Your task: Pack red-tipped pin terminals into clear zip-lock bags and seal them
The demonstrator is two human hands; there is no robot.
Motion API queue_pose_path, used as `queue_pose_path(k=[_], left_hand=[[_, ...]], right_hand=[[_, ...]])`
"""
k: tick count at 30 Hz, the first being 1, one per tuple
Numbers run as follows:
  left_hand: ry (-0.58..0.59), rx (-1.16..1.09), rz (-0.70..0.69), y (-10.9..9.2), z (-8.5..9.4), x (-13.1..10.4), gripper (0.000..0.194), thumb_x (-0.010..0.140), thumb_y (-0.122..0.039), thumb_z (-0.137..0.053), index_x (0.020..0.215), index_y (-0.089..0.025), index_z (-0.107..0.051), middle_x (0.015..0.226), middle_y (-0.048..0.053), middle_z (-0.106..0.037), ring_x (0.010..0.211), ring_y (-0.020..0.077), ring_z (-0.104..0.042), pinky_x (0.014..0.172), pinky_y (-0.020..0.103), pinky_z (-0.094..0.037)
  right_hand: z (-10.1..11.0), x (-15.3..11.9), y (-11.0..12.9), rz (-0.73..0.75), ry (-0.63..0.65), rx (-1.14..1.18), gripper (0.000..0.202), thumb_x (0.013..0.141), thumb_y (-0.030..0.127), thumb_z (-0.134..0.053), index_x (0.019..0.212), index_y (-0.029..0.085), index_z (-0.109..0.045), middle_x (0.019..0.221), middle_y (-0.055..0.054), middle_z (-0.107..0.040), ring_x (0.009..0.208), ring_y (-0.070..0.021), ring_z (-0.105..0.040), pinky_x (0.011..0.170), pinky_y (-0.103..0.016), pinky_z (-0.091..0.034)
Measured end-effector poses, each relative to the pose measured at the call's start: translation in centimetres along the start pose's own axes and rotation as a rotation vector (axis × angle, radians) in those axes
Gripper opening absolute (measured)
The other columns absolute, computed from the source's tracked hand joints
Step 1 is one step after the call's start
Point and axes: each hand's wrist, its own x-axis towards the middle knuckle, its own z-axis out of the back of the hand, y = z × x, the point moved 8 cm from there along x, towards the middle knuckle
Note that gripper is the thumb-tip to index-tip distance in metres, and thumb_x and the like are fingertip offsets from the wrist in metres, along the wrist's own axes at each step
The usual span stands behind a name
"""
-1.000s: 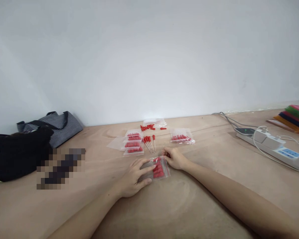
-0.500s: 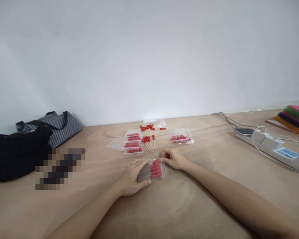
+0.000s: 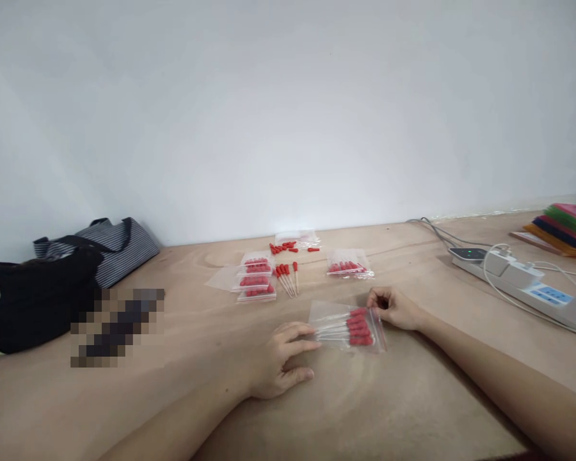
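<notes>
A clear zip bag (image 3: 333,326) lies on the table, holding several glass droppers with red rubber bulbs (image 3: 360,330). My right hand (image 3: 396,307) pinches the bag's upper right corner beside the zip strip. At the bag's left end, my left hand (image 3: 285,358) rests on the table with fingers apart, its fingertips at the film over the dropper stems. Beyond the hands, several loose red-bulbed droppers (image 3: 288,278) lie side by side. A stack of filled zip bags (image 3: 254,282) sits to their left, and more filled bags (image 3: 348,264) lie to their right.
Loose red bulbs (image 3: 283,246) and a pile of plastic bags (image 3: 304,237) are near the wall. On the right are a white power strip (image 3: 547,291) with chargers and cables, and a stack of coloured sheets (image 3: 564,227). Black and striped bags (image 3: 134,253) stand at left.
The filled zip bag has slid to the right with my right hand. My left hand has also shifted right and now covers less of the bag, so the dropper stems show.
</notes>
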Motion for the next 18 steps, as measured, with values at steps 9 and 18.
queue_pose_path(k=[9,18], left_hand=[[0.135,0.247,0.016,0.6,-1.3,4.4,0.055,0.084,-0.045,-0.042,0.129,-0.014,-0.035,0.134,0.014,-0.034,0.127,0.0253,-0.023,0.102,0.044,-0.021],[-0.217,0.451,0.121,3.7,1.0,6.5,0.045,0.085,-0.037,-0.040,0.115,-0.006,-0.050,0.130,0.019,-0.039,0.126,0.0286,-0.021,0.102,0.051,-0.015]], right_hand=[[2.5,-1.4,-0.9,-0.261,-0.484,-0.345,0.007,0.059,0.024,-0.051,0.056,0.018,-0.053,0.052,-0.001,-0.057,0.048,-0.0124,-0.051,0.043,-0.022,-0.035],[-0.8,-1.2,2.3,0.101,-0.126,-0.342,0.020,0.073,0.024,-0.048,0.083,0.016,-0.064,0.072,-0.004,-0.060,0.055,-0.0107,-0.049,0.051,-0.023,-0.040]])
